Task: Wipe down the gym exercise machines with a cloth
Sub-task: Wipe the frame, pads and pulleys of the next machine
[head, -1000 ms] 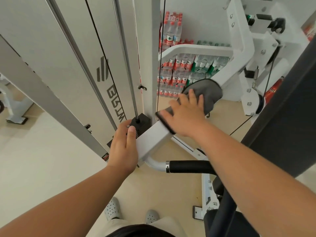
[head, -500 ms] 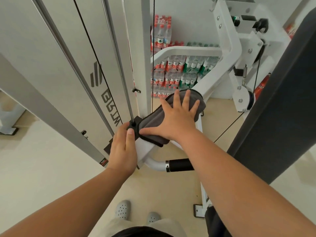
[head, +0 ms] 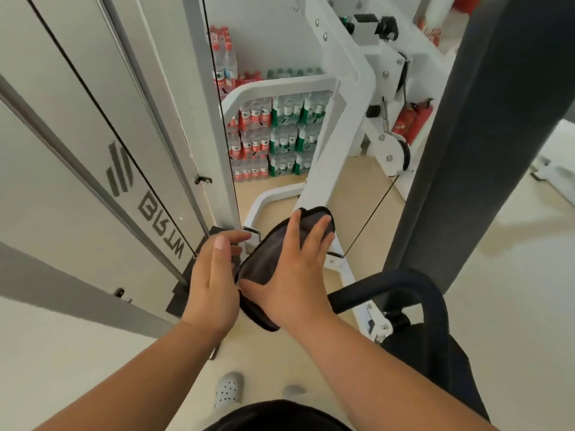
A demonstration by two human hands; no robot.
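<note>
Cloth [head: 264,262] drapes over the low end of the white beam [head: 326,144], its near edge hanging off at 6 o'clock. Right grip [head: 295,281] presses flat on it, fingers straight and spread. Left grip [head: 211,281], fingers stretched out, touches the beam's 9 o'clock edge. Panel [head: 62,157] crowds 9 o'clock. Handle [head: 389,284] and pad [head: 482,150] close 3 o'clock. Beam runs bare toward 12.
</note>
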